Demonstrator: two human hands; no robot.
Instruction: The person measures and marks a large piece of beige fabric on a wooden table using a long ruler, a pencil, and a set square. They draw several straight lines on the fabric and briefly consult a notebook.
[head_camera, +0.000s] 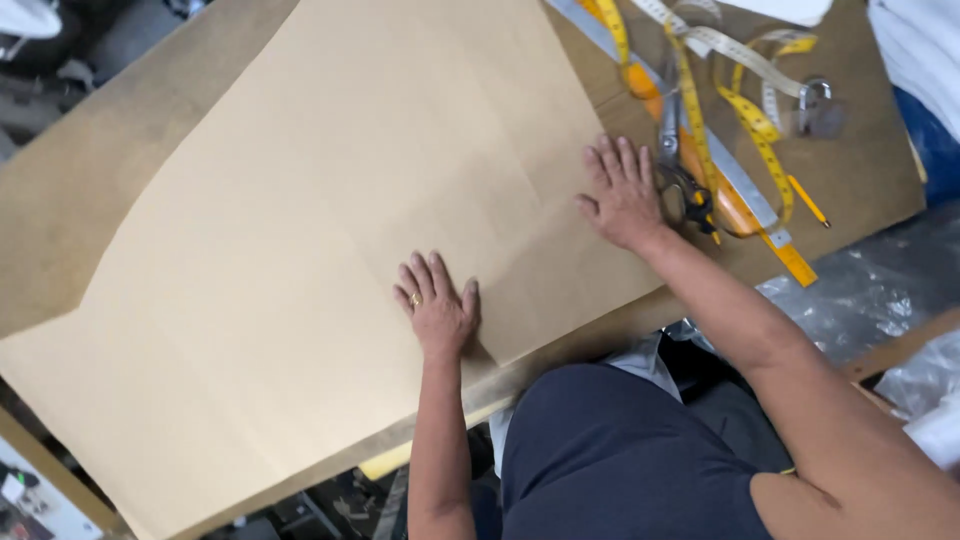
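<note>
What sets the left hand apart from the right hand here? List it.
The left hand lies near the table's front edge; the right hand lies farther away, at the brown paper sheet's right edge. The left hand wears a ring; none shows on the right hand. The right hand sits beside the scissors; the left hand has only paper around it. Both press flat, fingers spread, on the paper.

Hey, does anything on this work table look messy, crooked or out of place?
Mostly tidy. The brown paper sheet lies flat under the left hand and right hand, set at a slant to the table, its near corner overhanging the edge. The yellow tape measure lies tangled over the scissors.
</note>
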